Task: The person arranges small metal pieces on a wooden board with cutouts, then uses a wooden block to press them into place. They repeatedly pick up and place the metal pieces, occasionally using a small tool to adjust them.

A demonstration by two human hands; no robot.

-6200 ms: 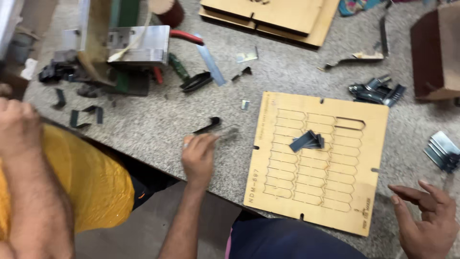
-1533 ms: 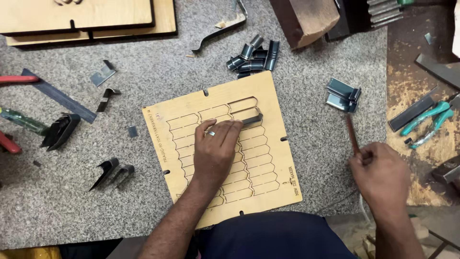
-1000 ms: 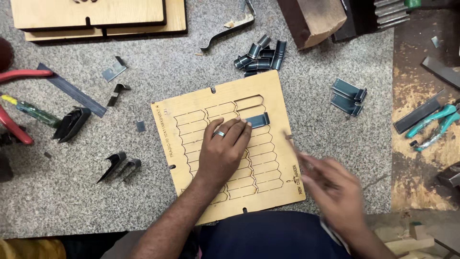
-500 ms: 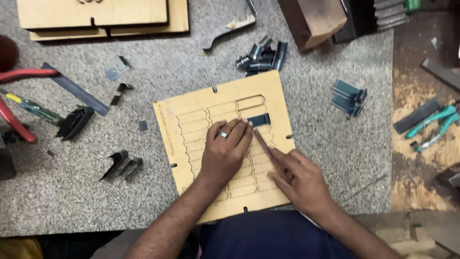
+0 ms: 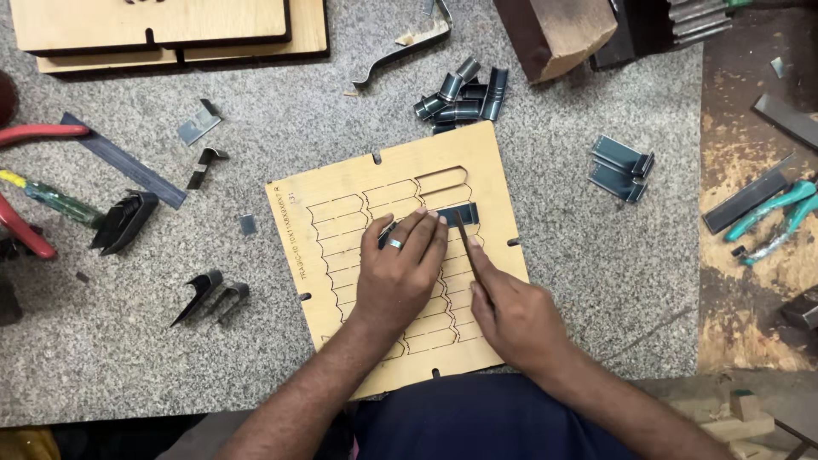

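A light plywood board (image 5: 341, 221) cut with rows of wavy slots lies on the grey carpeted bench in front of me. My left hand (image 5: 400, 273), with a ring on one finger, presses flat on the board, fingertips on a dark bent metal strip (image 5: 463, 212) seated in a slot. My right hand (image 5: 515, 319) grips a thin dark rod-like tool (image 5: 467, 251) whose tip rests beside that strip, close to my left fingertips.
A pile of dark metal strips (image 5: 460, 94) lies just beyond the board, and two more strips (image 5: 620, 167) to its right. Bent strips (image 5: 209, 294) and a long flat bar (image 5: 119, 170) lie left. Teal pliers (image 5: 771, 213) sit far right, wooden boards (image 5: 170, 25) at top left.
My right hand left the bench at the right, came over the board with the thin tool, and now sets its tip by the strip. My left hand stayed pressing on the board.
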